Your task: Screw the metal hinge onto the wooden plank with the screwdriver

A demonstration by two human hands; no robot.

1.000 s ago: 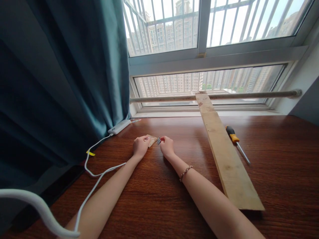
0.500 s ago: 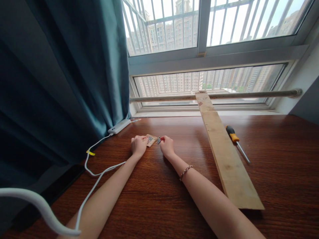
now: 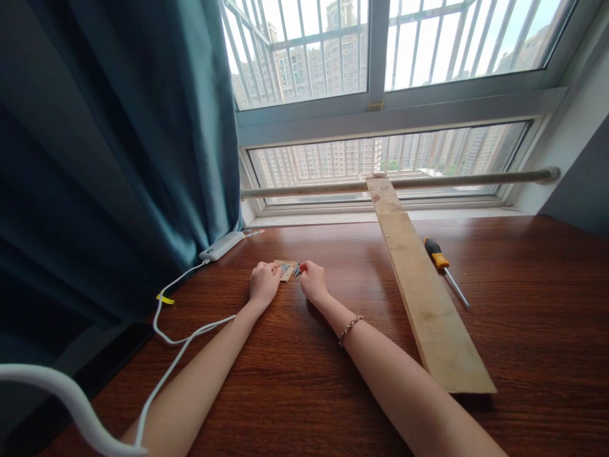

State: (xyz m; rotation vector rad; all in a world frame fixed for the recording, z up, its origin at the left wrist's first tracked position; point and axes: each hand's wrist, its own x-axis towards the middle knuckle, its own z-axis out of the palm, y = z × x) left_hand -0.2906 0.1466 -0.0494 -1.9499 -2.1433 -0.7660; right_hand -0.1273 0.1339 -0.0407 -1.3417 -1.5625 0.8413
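Observation:
My left hand rests curled on the wooden table, its fingers on a small tan packet that lies flat. My right hand is beside it, fingers pinched on several small dark screws or nails at the packet's right edge. A beaded bracelet sits on my right wrist. Both forearms lie on the table.
A long pale wooden plank leans from the table up onto a rail at the window. An orange-and-black screwdriver lies right of it. A white power bank with a white cable sits by the teal curtain on the left.
My left hand has slid back a little, baring more of the packet. The right hand keeps its pinch. The view has shifted slightly.

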